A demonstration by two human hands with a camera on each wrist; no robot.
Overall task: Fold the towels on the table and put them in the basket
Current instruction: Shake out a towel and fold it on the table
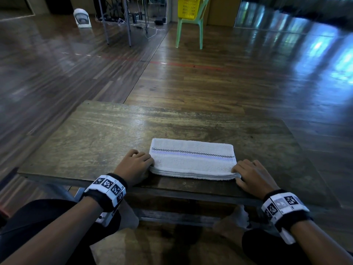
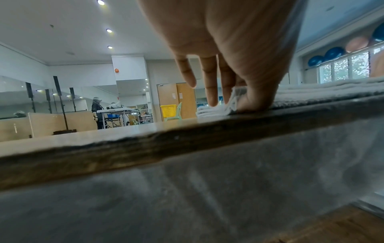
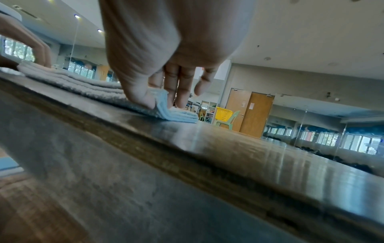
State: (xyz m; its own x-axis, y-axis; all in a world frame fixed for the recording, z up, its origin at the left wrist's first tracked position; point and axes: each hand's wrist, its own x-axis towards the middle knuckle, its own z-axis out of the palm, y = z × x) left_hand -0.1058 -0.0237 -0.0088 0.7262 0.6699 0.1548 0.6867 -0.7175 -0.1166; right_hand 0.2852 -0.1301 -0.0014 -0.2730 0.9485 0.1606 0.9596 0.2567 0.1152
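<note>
A white towel (image 1: 193,159) with a checkered stripe lies folded into several layers near the front edge of the low wooden table (image 1: 86,142). My left hand (image 1: 150,165) pinches the towel's near left corner; in the left wrist view the thumb (image 2: 255,98) and fingers hold the raised corner layers (image 2: 214,111). My right hand (image 1: 236,175) pinches the near right corner, with the thumb (image 3: 141,97) pressing the layers (image 3: 178,115) against the fingers. The yellow basket (image 1: 189,6) sits on a green chair (image 1: 188,29) far across the floor.
A white fan (image 1: 82,18) and metal stand legs (image 1: 118,22) with cables are at the far left of the floor. My knees are below the table's front edge. A person (image 2: 97,113) stands at a distant white table.
</note>
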